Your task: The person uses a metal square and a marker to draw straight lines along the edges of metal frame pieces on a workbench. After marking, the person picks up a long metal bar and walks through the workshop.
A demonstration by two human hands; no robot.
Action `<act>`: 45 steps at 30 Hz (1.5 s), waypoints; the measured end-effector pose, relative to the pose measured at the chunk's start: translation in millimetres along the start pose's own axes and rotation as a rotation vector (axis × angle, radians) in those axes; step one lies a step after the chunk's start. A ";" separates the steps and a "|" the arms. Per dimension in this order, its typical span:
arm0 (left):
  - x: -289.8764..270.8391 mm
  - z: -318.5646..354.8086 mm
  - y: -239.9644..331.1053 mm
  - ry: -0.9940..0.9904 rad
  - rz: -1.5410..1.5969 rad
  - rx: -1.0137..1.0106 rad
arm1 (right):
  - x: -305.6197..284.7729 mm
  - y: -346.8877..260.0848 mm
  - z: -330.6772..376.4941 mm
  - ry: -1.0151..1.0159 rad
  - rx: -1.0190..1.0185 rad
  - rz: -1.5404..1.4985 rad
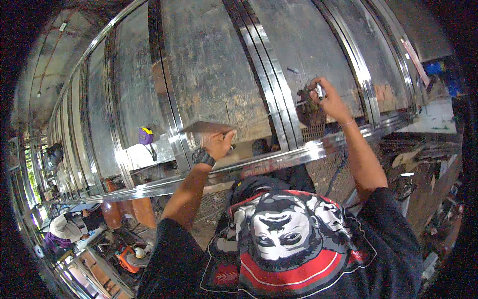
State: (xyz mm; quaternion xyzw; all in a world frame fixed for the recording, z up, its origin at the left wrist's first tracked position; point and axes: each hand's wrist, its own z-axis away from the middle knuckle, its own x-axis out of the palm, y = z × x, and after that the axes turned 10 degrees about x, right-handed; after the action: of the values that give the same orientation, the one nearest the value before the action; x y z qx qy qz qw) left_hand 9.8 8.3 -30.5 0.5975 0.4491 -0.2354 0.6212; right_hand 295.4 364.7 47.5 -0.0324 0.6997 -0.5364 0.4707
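Long shiny metal bars (266, 70) run across a big metal-framed panel (199, 50) before me. My left hand (218, 145), with a dark watch at the wrist, is closed on a thin flat metal piece (206, 126) held over the panel's near part. Something small and dark pokes out beside its fingers, too small to name. My right hand (329, 101) is raised to the right of the bars, its fingers closed around a white-and-black marker (319, 91). A small dark cylinder (292, 70) appears beyond it. Below the right fingers, a dark patch looks like a reflection.
A purple-and-yellow tape measure (145, 135) rests on the panel left of my left hand. A shiny rail (318, 149) forms the near edge. Lower left, a person (67, 226) is near an orange power tool (130, 259). Scrap material (423, 164) lies at right.
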 end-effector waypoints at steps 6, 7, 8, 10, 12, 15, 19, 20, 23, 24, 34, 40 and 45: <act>-28.5 -20.3 26.3 0.050 -0.128 0.108 | -12.9 14.6 17.8 -0.090 -0.061 0.324; -38.3 -24.4 37.7 0.036 -0.096 0.067 | -14.6 19.4 15.2 -0.106 -0.071 0.364; -44.8 -26.3 46.7 0.016 -0.063 0.025 | -13.8 18.6 18.7 -0.134 -0.065 0.347; -44.4 -25.3 46.4 0.000 -0.007 -0.032 | -6.4 24.3 19.6 -0.090 -0.103 0.443; -32.2 -18.8 27.0 0.016 0.043 -0.067 | -2.9 22.0 18.8 -0.043 -0.166 0.502; -26.7 -12.7 15.3 0.050 0.044 -0.060 | 1.2 15.1 22.5 0.005 -0.237 0.522; -44.2 -24.6 39.1 -0.087 -0.046 -0.137 | 6.5 12.8 38.0 0.045 -0.190 0.495; -46.2 -25.6 45.0 -0.047 -0.003 -0.069 | 9.1 9.5 40.3 0.064 -0.173 0.478; -44.8 -21.8 33.2 -0.004 -0.051 0.051 | 16.4 16.3 42.6 0.105 -0.178 0.556; -42.9 -21.3 30.6 0.046 -0.061 0.100 | 21.2 27.2 40.6 0.155 -0.238 0.560; -41.7 -22.9 31.6 0.069 -0.063 0.140 | 45.2 4.7 50.7 0.189 -0.309 0.537; -33.8 -18.1 27.8 0.146 -0.101 0.173 | 61.0 -16.8 52.7 0.210 -0.323 0.508; -41.0 -21.1 36.3 -0.044 -0.146 -0.008 | 67.3 -20.1 50.1 0.199 -0.357 0.474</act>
State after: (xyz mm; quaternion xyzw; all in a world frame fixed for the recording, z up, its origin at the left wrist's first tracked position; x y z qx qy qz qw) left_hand 14.1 24.8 25.7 0.5553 0.4785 -0.2914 0.6146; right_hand 283.6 283.1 22.1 0.1020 0.8136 -0.2808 0.4989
